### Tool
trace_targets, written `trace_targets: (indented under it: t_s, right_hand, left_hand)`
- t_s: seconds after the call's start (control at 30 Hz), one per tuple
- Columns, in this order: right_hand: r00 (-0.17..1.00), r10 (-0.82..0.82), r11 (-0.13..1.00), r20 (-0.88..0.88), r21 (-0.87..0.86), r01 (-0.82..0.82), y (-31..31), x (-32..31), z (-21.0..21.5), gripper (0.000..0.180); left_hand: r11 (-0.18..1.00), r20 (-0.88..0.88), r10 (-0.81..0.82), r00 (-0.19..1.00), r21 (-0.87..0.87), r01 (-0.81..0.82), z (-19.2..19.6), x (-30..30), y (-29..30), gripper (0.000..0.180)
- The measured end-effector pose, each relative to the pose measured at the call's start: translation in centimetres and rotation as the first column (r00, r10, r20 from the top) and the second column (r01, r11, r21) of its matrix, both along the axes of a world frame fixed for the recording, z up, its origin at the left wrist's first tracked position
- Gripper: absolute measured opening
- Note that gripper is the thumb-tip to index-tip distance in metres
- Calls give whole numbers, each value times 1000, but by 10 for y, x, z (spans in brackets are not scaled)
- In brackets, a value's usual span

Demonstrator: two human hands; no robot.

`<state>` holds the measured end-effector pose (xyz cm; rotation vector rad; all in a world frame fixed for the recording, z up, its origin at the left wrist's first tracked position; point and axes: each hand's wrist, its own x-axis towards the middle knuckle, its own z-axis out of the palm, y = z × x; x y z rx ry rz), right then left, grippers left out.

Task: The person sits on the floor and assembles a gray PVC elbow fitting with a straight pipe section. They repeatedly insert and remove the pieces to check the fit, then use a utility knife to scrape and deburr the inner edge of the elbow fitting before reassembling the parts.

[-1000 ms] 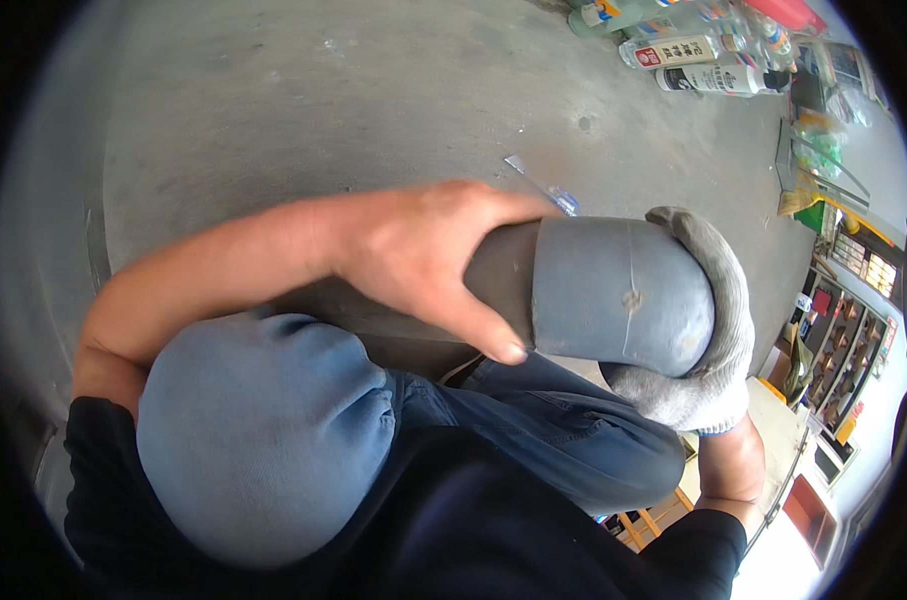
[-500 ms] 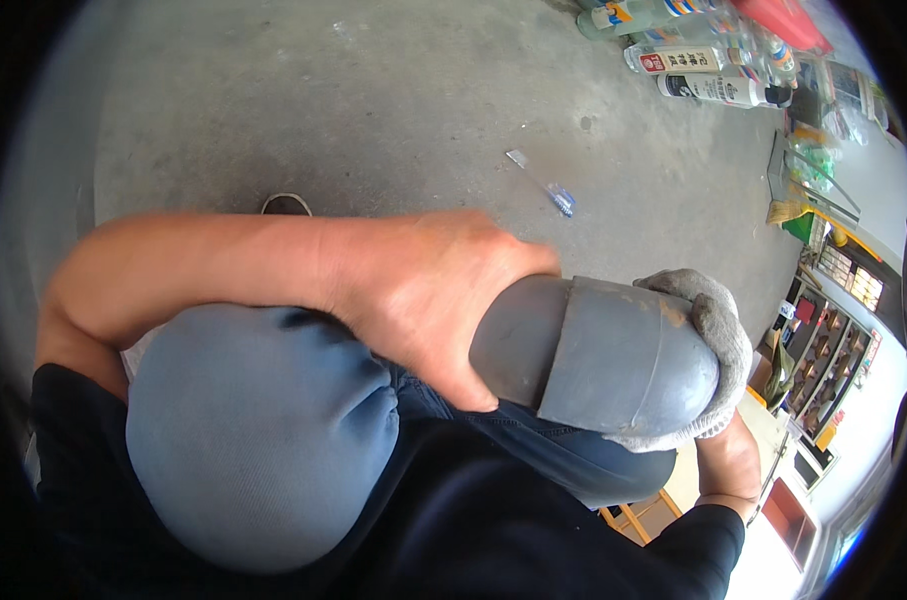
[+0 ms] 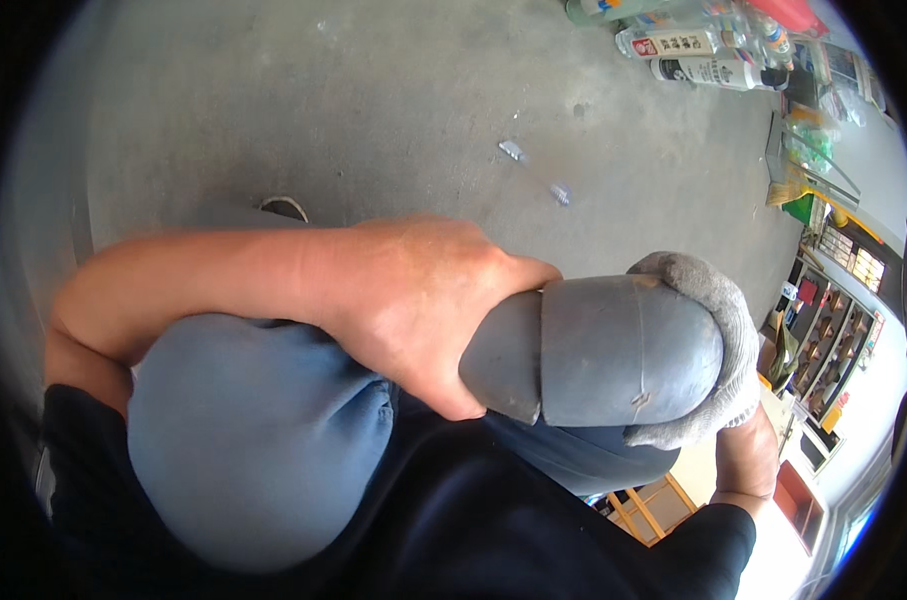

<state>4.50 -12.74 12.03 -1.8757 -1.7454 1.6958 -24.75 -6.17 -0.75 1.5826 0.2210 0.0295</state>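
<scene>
A grey plastic pipe (image 3: 503,355) with a wider grey fitting (image 3: 628,350) on its end is held close under the camera, above the person's lap. The bare left hand (image 3: 413,310) is clenched around the pipe just beside the fitting's collar, with the thumb wrapped underneath and the fingers curled over the top. The right hand (image 3: 718,330), covered by a grey knitted glove, is cupped tightly over the rounded far end of the fitting, so that only the glove's edge is seen above, beside and below it.

The pipe and fitting are smooth, matt and cylindrical; a small nick and a fine seam line are seen low on the fitting's wall. The step where the fitting overlaps the pipe is sharp and slightly chipped at its lower edge. The glove is coarse and woolly. Blue trousers (image 3: 253,440) and a dark top (image 3: 493,530) are seen beneath the arms.

A bare grey concrete floor (image 3: 373,110) lies beyond the hands, speckled and faintly stained, with open room ahead and to the left. Two small pale scraps (image 3: 538,170) lie on it. Bottles and cans (image 3: 693,45) are gathered at the upper right edge, and shelving (image 3: 833,330) stands along the right rim, close beside the gloved hand.
</scene>
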Motion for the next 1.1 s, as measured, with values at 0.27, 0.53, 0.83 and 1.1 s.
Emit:
trace_targets:
  t_s: [0.27, 0.53, 0.83, 1.1]
  right_hand:
    - [994, -99, 993, 38, -64, 101, -9, 8, 1, 104]
    - [1000, 6, 995, -10, 104, -5, -36, 37, -21, 110]
    - [989, -143, 990, -32, 11, 143, -27, -19, -7, 115]
    - [995, -101, 915, -19, 392, 100, 61, -7, 14, 121]
  left_hand:
    - [992, 151, 123, 981, -1, -124, -4, -3, 7, 92]
    - [982, 260, 182, 948, 8, -191, -13, -1, 5, 92]
    - [981, 253, 157, 955, 74, -181, -21, 7, 7, 90]
    - [982, 108, 172, 979, -92, -163, 5, 18, 75, 98]
